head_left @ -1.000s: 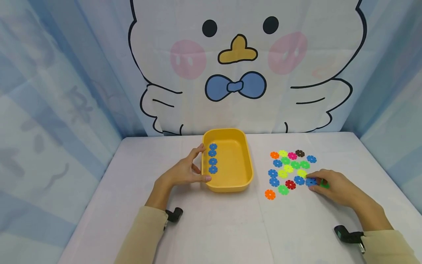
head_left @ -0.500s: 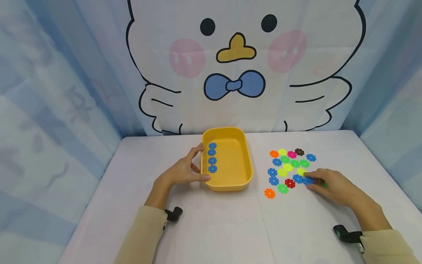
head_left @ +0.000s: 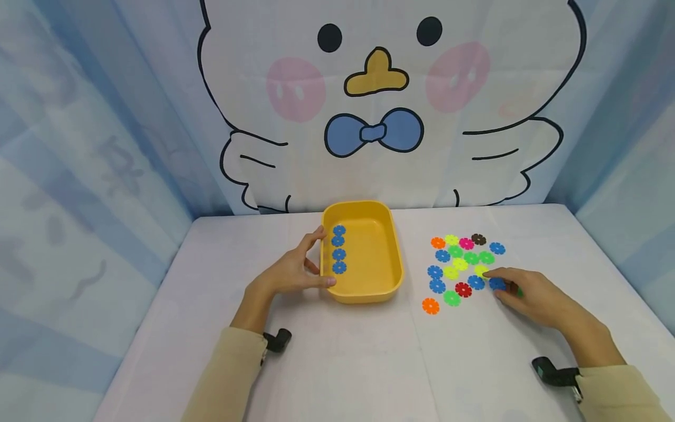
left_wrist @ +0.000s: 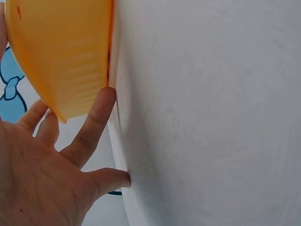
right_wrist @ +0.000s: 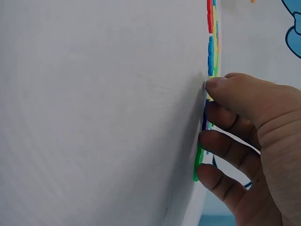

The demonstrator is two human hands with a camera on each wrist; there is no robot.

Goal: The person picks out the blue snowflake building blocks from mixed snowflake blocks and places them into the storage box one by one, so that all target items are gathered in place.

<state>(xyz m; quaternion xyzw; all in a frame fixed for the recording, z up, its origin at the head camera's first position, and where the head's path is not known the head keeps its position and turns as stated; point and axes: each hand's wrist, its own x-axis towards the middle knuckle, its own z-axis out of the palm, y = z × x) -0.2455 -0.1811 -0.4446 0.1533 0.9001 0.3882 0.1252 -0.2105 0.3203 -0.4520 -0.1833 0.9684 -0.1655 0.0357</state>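
Note:
A yellow tray (head_left: 374, 252) stands upright on the table, with several blue flower-shaped discs (head_left: 338, 255) in a column along its left side. My left hand (head_left: 287, 272) grips its left edge, thumb at the near rim and index finger farther along. In the left wrist view, other fingertips reach the tray's outer wall (left_wrist: 70, 61). My right hand (head_left: 543, 299) is low over the right-hand discs, thumb and index spread around a blue disc (head_left: 497, 283). The index tip reaches a yellow disc (head_left: 481, 271). A green disc (right_wrist: 198, 162), partly hidden by the hand, lies under other fingertips.
Flat discs in several colours lie right of the tray, among them a red one (head_left: 463, 289), a brown one (head_left: 479, 239) and an orange one (head_left: 430, 306) nearest the front. Behind the table hangs a printed curtain (head_left: 379, 164).
My right index finger has stretched left and opened away from the thumb. The blue disc first slid left against its neighbour and is now apart from it. My left hand stays on the tray.

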